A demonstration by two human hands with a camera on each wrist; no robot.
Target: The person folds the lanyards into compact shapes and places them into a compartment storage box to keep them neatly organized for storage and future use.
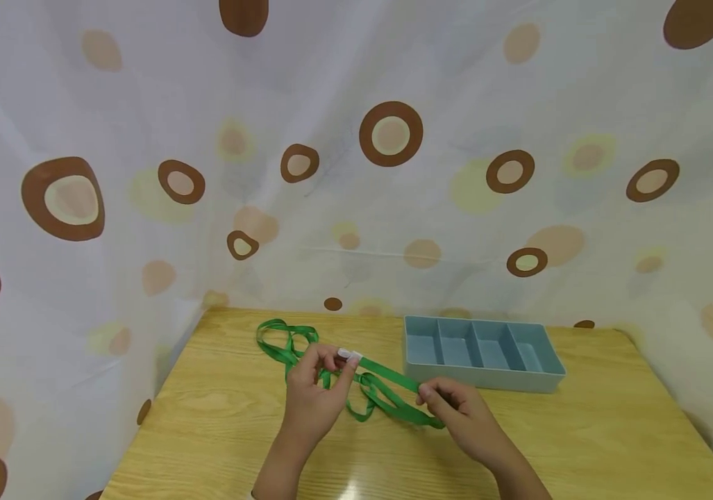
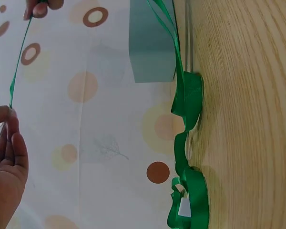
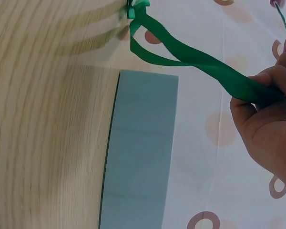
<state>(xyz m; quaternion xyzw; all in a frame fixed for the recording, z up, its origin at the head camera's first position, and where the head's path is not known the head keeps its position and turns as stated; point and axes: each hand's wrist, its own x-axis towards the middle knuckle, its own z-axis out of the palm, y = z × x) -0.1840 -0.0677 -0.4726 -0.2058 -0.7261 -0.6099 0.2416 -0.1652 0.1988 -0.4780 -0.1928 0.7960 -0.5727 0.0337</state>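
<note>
A long green ribbon stretches between both hands above the table. My left hand pinches its end by a small white and clear piece, whose exact kind I cannot tell. Further along, my right hand grips the ribbon between thumb and fingers, and a loop hangs below; the right wrist view shows the green band running out of that hand. Loose coils lie on the table behind the left hand. In the left wrist view a white tag shows among the coils.
A blue-grey tray with several compartments stands at the back right of the wooden table, just beyond the right hand. Behind the table hangs a white curtain with brown and beige spots.
</note>
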